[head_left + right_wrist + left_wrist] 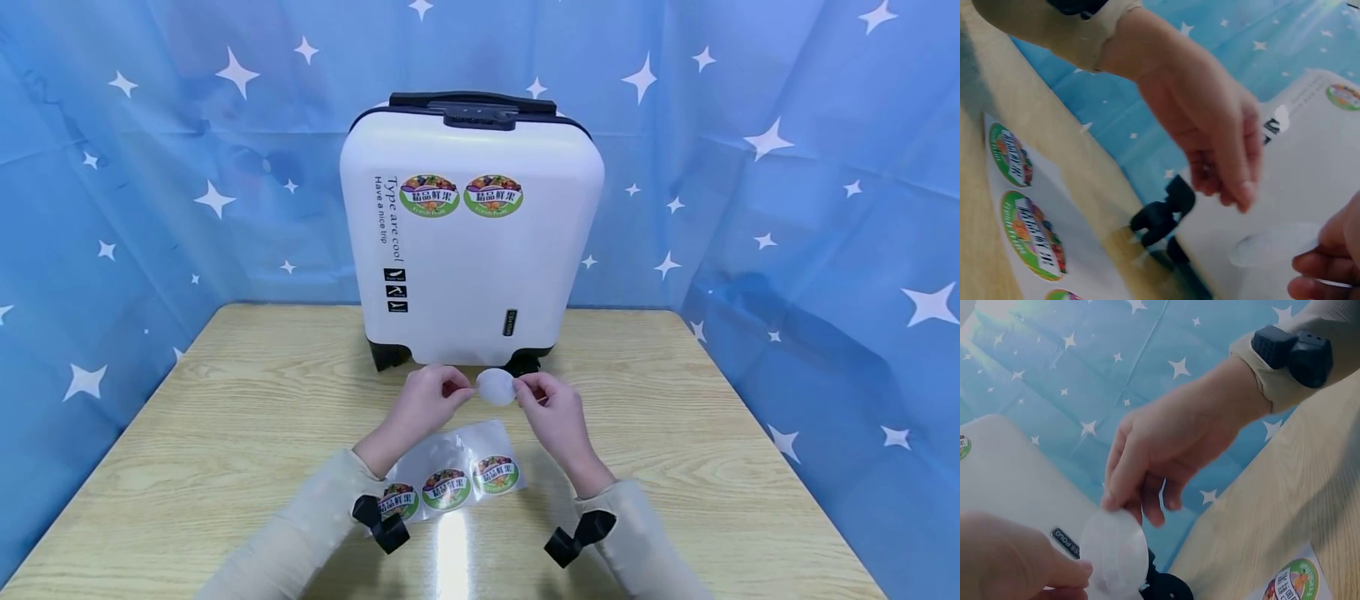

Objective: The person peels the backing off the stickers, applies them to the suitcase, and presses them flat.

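Note:
My right hand (553, 412) pinches an oval sticker (496, 387) by its right edge, and its pale blank side faces the head camera. Close by the opposite edge are the left hand's (427, 408) curled fingers, thumb and forefinger together. In the right wrist view a small gap shows between those left fingertips (1245, 199) and the sticker (1269, 245). Below the hands lies a sticker sheet (491, 435) with several fruit-printed oval stickers, partly hidden by the left wrist. Behind the hands a white suitcase (465, 258) stands upright, two matching stickers side by side on its upper front.
The suitcase stands at the back of a wooden table (660, 433). Its black handle (472, 102) is on top, and dark wheels show at its base. Blue curtains (247, 150) with white stars surround the table behind and at both sides. Each wrist carries a black camera.

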The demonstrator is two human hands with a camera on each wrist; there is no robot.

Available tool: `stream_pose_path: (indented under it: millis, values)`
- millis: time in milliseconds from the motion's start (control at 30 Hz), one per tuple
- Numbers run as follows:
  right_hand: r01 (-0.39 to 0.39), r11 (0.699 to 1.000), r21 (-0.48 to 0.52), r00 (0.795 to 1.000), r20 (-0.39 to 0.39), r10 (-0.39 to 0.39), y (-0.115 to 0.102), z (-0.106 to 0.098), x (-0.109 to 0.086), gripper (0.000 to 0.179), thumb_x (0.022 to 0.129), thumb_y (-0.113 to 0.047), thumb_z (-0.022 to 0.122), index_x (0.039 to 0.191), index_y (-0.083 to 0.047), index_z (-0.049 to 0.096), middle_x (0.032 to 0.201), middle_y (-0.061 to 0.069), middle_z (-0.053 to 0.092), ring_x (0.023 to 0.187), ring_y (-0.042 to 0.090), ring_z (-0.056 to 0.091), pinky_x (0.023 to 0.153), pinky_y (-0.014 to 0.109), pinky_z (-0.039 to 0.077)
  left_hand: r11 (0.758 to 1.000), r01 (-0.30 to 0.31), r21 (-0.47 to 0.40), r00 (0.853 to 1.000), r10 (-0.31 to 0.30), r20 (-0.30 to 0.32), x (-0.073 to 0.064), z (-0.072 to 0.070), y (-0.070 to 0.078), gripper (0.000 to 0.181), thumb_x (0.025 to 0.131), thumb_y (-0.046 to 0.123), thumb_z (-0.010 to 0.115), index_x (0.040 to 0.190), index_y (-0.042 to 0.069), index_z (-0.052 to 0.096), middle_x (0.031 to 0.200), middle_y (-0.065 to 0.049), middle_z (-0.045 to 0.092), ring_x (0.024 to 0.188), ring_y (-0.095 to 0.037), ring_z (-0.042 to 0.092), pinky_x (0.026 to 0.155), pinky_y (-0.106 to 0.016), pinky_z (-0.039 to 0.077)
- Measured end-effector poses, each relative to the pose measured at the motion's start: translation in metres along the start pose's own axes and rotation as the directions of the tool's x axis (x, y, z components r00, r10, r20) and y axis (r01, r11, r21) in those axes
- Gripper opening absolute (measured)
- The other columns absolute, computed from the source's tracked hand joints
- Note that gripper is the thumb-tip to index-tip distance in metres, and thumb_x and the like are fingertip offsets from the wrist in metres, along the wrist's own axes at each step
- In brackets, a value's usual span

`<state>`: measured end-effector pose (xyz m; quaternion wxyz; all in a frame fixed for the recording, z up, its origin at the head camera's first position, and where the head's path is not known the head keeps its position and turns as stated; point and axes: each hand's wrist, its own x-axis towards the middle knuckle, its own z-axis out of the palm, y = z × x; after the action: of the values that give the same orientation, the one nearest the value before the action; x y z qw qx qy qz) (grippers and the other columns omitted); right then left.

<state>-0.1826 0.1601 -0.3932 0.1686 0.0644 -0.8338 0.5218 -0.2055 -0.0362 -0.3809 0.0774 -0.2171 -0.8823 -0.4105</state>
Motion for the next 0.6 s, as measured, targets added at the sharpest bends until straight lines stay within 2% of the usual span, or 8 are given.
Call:
stream_pose_path:
  millis: [167,300,367,433,600]
  values:
    - [0.109,0.993,-0.045,0.994,0.012,-0.109,-0.002,0.011,-0.005,0.007,0.087,-0.008,0.064,0.084,-0.004,0.069,0.072,0.004,0.063,0.064,0.012,0.056,0.057,0.023,0.047,1.0,0.012,-0.012,1.0,-0.012,-0.016,-0.001,0.001,0.006,0.012,0.086,0.018,0.068,0.087,0.007,0.07,0.078,0.001,0.06,0.066,-0.011,0.051,0.058,-0.024,0.045]
    - [0.257,0.96,-0.113,0.966,-0.01,-0.26,-0.003,0.018,-0.006,0.005,0.086,-0.004,0.064,0.084,-0.004,0.068,0.074,0.001,0.063,0.065,0.011,0.056,0.055,0.022,0.047,0.998,0.035,-0.042,0.999,-0.037,-0.036,-0.001,0.002,0.01,0.016,0.088,0.022,0.066,0.086,0.007,0.071,0.074,0.002,0.06,0.063,-0.011,0.051,0.055,-0.024,0.044]
    - [0.337,0.928,-0.158,0.938,-0.024,-0.345,-0.003,0.021,-0.006,0.004,0.086,-0.004,0.064,0.083,-0.004,0.068,0.074,0.001,0.062,0.064,0.01,0.055,0.054,0.021,0.046,0.997,0.042,-0.063,0.998,-0.045,-0.048,-0.001,0.001,0.012,0.017,0.088,0.023,0.065,0.084,0.007,0.071,0.071,0.003,0.061,0.06,-0.011,0.051,0.054,-0.025,0.044]
    - [0.413,0.886,-0.21,0.903,-0.036,-0.429,-0.003,0.022,-0.005,0.004,0.086,-0.004,0.064,0.083,-0.004,0.067,0.073,0.001,0.061,0.063,0.01,0.054,0.053,0.02,0.045,0.995,0.053,-0.082,0.996,-0.058,-0.061,-0.001,0.0,0.014,0.019,0.088,0.025,0.065,0.083,0.008,0.071,0.07,0.004,0.061,0.058,-0.012,0.051,0.053,-0.026,0.044]
    - [0.561,0.746,-0.359,0.789,-0.04,-0.613,-0.002,0.025,-0.005,0.002,0.083,-0.003,0.067,0.083,-0.004,0.065,0.073,0.001,0.06,0.064,0.01,0.054,0.053,0.02,0.045,0.992,0.077,-0.098,0.993,-0.084,-0.08,-0.002,-0.001,0.018,0.019,0.088,0.026,0.065,0.082,0.009,0.071,0.069,0.004,0.061,0.058,-0.012,0.051,0.053,-0.027,0.044]
